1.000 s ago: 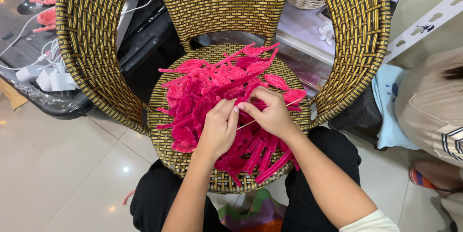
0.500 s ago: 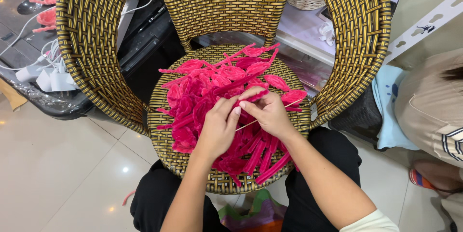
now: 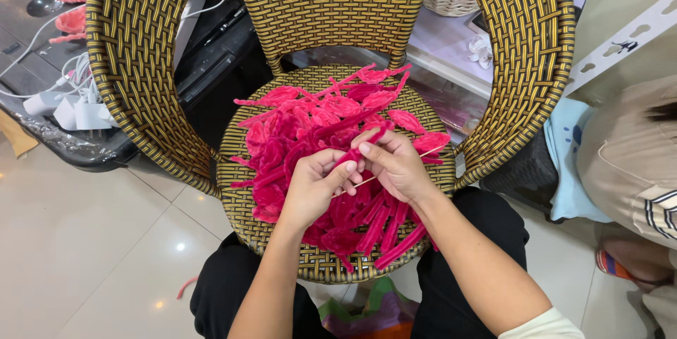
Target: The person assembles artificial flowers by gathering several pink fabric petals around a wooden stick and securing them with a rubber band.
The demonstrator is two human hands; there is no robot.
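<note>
Your left hand (image 3: pixel 310 187) is closed around a pink fuzzy stem (image 3: pixel 356 152), thumb and fingers pinching its lower part, and your right hand (image 3: pixel 396 166) pinches the same piece a little higher, with a thin pale stick (image 3: pixel 367 180) running between the two hands. Both grips are tight on that one piece, held just above the pile of pink pieces (image 3: pixel 310 131) that covers the round seat of the wicker chair (image 3: pixel 338 1).

Compared with a second ago, your hands have drawn closer together and the stem's free end has risen between your fingers, pointing toward the far side of the seat. That suggests the fuzzy piece is being worked along the stick rather than merely picked up.

The loose pieces lie spread from the far right of the seat to the near edge, some longer stems near your right wrist. At the right, another person's sleeve (image 3: pixel 635 163) sits well apart from your hands.
</note>
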